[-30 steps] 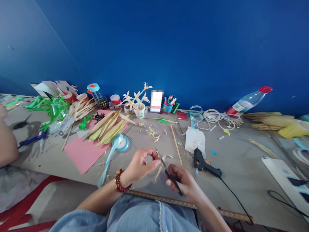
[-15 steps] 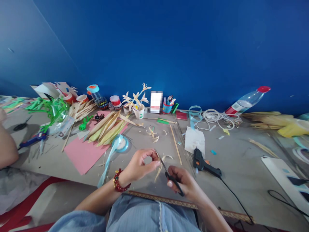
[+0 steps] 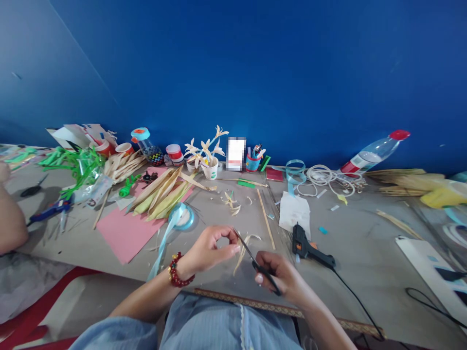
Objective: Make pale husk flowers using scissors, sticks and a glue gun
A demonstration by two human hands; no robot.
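Observation:
My right hand (image 3: 275, 274) grips black-handled scissors (image 3: 265, 278), their narrow blades reaching up and left to the fingertips of my left hand (image 3: 215, 248). That left hand is closed in a pinch on a small piece of dried corn husk, mostly hidden by the fingers and blades. Curled husk scraps (image 3: 239, 262) lie on the table just beneath. Farther back sits a small husk flower (image 3: 229, 199) with loose petals. A roll of light blue ribbon (image 3: 182, 217) lies beyond my left wrist, its tail running toward the table edge.
Corn husks (image 3: 160, 194) lie on pink paper (image 3: 126, 233). A black glue gun (image 3: 310, 248) with a cord rests to the right, near a power strip (image 3: 419, 262). Husk flowers stand in a white cup (image 3: 209, 170). A tilted bottle (image 3: 375, 153) leans rightward. Another person's arm (image 3: 10, 214) is at left.
My right hand and the scissors have shifted slightly right and down, the blade tips still by my left fingers. My left hand has barely moved.

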